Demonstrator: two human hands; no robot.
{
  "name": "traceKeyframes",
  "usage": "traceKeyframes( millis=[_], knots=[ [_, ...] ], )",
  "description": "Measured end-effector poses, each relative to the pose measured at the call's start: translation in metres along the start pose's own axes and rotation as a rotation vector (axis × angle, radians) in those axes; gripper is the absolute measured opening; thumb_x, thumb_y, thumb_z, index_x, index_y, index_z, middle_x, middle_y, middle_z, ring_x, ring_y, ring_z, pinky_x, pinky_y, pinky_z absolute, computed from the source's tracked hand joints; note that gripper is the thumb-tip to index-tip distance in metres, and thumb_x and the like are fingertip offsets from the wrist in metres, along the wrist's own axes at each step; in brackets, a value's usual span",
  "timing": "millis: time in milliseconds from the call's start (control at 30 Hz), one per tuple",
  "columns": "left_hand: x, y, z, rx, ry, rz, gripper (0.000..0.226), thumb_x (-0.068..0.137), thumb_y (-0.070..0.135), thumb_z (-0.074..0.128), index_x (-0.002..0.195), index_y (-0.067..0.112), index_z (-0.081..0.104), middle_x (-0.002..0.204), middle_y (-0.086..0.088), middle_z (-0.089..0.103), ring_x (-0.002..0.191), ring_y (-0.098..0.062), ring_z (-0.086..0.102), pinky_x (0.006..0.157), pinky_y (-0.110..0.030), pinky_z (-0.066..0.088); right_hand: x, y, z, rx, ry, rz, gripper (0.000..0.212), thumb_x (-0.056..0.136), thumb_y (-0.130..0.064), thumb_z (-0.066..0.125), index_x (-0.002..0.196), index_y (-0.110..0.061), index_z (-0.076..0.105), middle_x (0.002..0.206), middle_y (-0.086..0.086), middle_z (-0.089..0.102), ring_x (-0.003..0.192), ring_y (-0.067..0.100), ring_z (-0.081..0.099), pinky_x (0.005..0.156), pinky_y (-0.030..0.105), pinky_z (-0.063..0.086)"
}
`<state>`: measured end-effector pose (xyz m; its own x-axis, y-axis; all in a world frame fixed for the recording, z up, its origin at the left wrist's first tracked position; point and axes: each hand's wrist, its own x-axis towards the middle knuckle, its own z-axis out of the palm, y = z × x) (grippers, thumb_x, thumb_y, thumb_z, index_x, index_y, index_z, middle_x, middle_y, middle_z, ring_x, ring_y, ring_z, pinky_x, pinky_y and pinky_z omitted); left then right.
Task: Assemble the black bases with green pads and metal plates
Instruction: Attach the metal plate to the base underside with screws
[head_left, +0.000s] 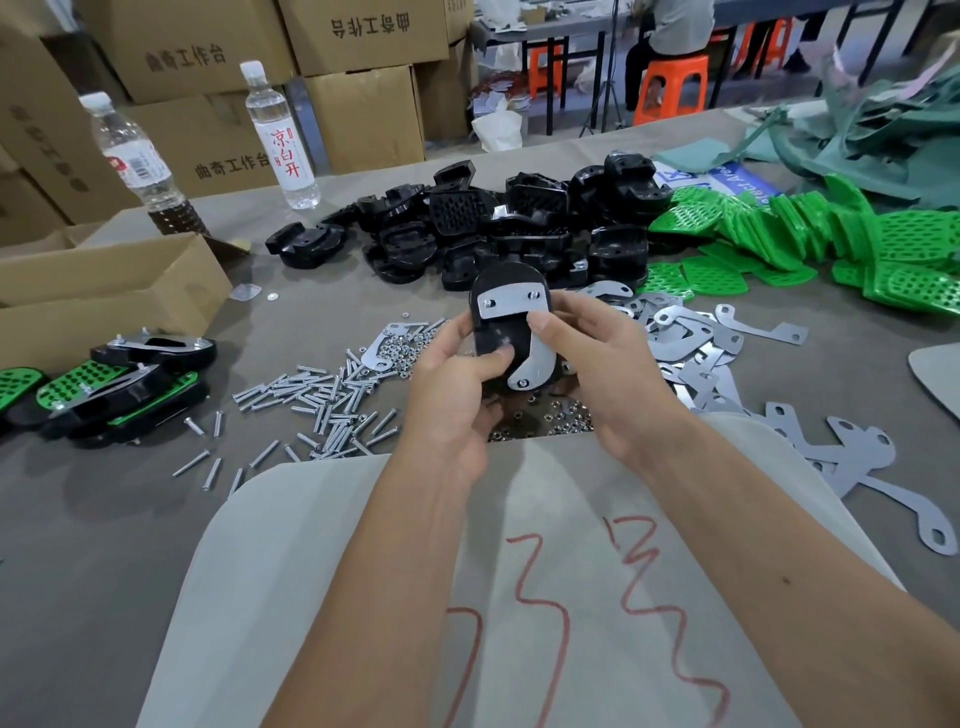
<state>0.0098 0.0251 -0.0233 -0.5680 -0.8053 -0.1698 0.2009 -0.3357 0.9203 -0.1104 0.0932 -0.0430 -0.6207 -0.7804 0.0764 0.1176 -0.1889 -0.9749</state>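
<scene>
Base (493, 332) with plate (511, 306) on it, gripped by left hand (457, 384), right hand (592, 358) pinching plate edge, over screws (311, 405).

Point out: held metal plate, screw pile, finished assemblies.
metal plate (511, 307), head view, flat upper band between its two holes.
screw pile (317, 397), head view, middle of the heap.
finished assemblies (130, 392), head view, black base of the front one.

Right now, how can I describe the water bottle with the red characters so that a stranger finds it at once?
Look at the stacked cardboard boxes behind the table's far left edge. Two clear bottles stand in front of them. Take the right bottle: it holds clear water and has a white label with red characters, while the left bottle has dark liquid at its bottom.
</scene>
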Motion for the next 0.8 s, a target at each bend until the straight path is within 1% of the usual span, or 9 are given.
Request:
traceKeyframes(
  millis=[67, 133, 200, 267, 367, 500, 600, 700, 800],
  knots=[
    [0.001, 0.001, 0.001, 0.010, -0.017, -0.007, 0.038, 0.093, -0.004, 0.058, 0.121, 0.018, 0.071, 0.108, -0.008, 0.079, 0.089, -0.024, 0.074, 0.081, -0.041, 0.059, -0.001, -0.001, -0.001, 0.051, -0.080, -0.032, 0.020, 0.100, -0.014, 0.064, 0.115, -0.013, 0.077, 0.113, 0.011, 0.077, 0.110, 0.034, 0.072, 0.096, 0.049, 0.059],
    [0.001, 0.002, 0.001, 0.008, -0.025, 0.006, 0.031, 0.094, 0.002, 0.061, 0.123, 0.011, 0.070, 0.110, -0.011, 0.077, 0.087, -0.024, 0.073, 0.075, -0.039, 0.060, -0.001, 0.000, -0.001, 0.038, -0.063, -0.051, 0.021, 0.100, -0.005, 0.062, 0.114, -0.010, 0.077, 0.112, 0.013, 0.077, 0.114, 0.039, 0.070, 0.104, 0.054, 0.054],
    [0.000, 0.001, 0.001, -0.024, 0.015, 0.017, 0.029, 0.095, 0.006, 0.067, 0.123, 0.003, 0.069, 0.113, -0.018, 0.075, 0.088, -0.028, 0.073, 0.077, -0.047, 0.062, 0.000, 0.002, 0.001, -0.015, -0.071, -0.073, 0.021, 0.100, -0.002, 0.062, 0.112, -0.011, 0.077, 0.108, 0.010, 0.079, 0.105, 0.032, 0.074, 0.097, 0.048, 0.059],
    [0.000, 0.000, 0.001, -0.036, 0.065, 0.033, 0.029, 0.094, 0.005, 0.071, 0.122, 0.001, 0.068, 0.117, -0.021, 0.074, 0.092, -0.031, 0.072, 0.088, -0.056, 0.059, 0.000, 0.004, 0.003, -0.037, -0.072, -0.070, 0.018, 0.100, -0.004, 0.064, 0.110, -0.012, 0.076, 0.102, 0.008, 0.079, 0.093, 0.024, 0.075, 0.082, 0.040, 0.061],
    [0.001, 0.001, 0.000, -0.011, 0.060, 0.023, 0.026, 0.093, 0.009, 0.072, 0.118, 0.002, 0.070, 0.111, -0.018, 0.076, 0.089, -0.029, 0.072, 0.082, -0.051, 0.061, -0.001, 0.004, 0.004, 0.000, -0.070, -0.055, 0.013, 0.097, -0.010, 0.068, 0.108, -0.012, 0.075, 0.097, 0.011, 0.078, 0.084, 0.023, 0.075, 0.071, 0.037, 0.061],
    [0.002, 0.005, -0.003, -0.009, 0.063, -0.022, 0.026, 0.091, 0.010, 0.073, 0.115, 0.002, 0.072, 0.101, -0.014, 0.077, 0.082, -0.027, 0.073, 0.067, -0.039, 0.062, -0.002, 0.002, 0.004, -0.007, -0.079, -0.055, 0.016, 0.093, -0.018, 0.069, 0.108, -0.014, 0.074, 0.097, 0.009, 0.076, 0.084, 0.021, 0.073, 0.072, 0.038, 0.061],
    [0.002, 0.001, -0.001, 0.019, 0.069, 0.019, 0.021, 0.091, 0.009, 0.074, 0.111, 0.005, 0.076, 0.101, -0.013, 0.079, 0.082, -0.025, 0.075, 0.070, -0.038, 0.063, -0.001, 0.001, 0.001, -0.004, -0.125, -0.024, 0.012, 0.100, -0.014, 0.065, 0.111, -0.014, 0.069, 0.105, 0.009, 0.076, 0.094, 0.024, 0.073, 0.077, 0.038, 0.060],
    [0.007, -0.004, -0.001, 0.296, 0.108, 0.218, 0.017, 0.093, 0.016, 0.075, 0.109, 0.013, 0.079, 0.099, -0.001, 0.081, 0.090, -0.018, 0.076, 0.081, -0.035, 0.062, -0.001, 0.001, 0.002, -0.016, -0.112, -0.006, 0.014, 0.103, -0.011, 0.062, 0.114, -0.017, 0.066, 0.106, 0.012, 0.078, 0.095, 0.033, 0.076, 0.079, 0.046, 0.063],
    [0.013, -0.003, -0.012, 0.713, 0.273, 0.436, 0.023, 0.095, 0.036, 0.072, 0.111, 0.021, 0.079, 0.102, 0.008, 0.077, 0.098, -0.011, 0.070, 0.090, -0.033, 0.054, 0.000, 0.000, 0.000, -0.035, -0.028, -0.045, 0.014, 0.102, -0.007, 0.062, 0.105, -0.021, 0.063, 0.091, 0.007, 0.080, 0.076, 0.022, 0.075, 0.063, 0.034, 0.060]
  ],
)
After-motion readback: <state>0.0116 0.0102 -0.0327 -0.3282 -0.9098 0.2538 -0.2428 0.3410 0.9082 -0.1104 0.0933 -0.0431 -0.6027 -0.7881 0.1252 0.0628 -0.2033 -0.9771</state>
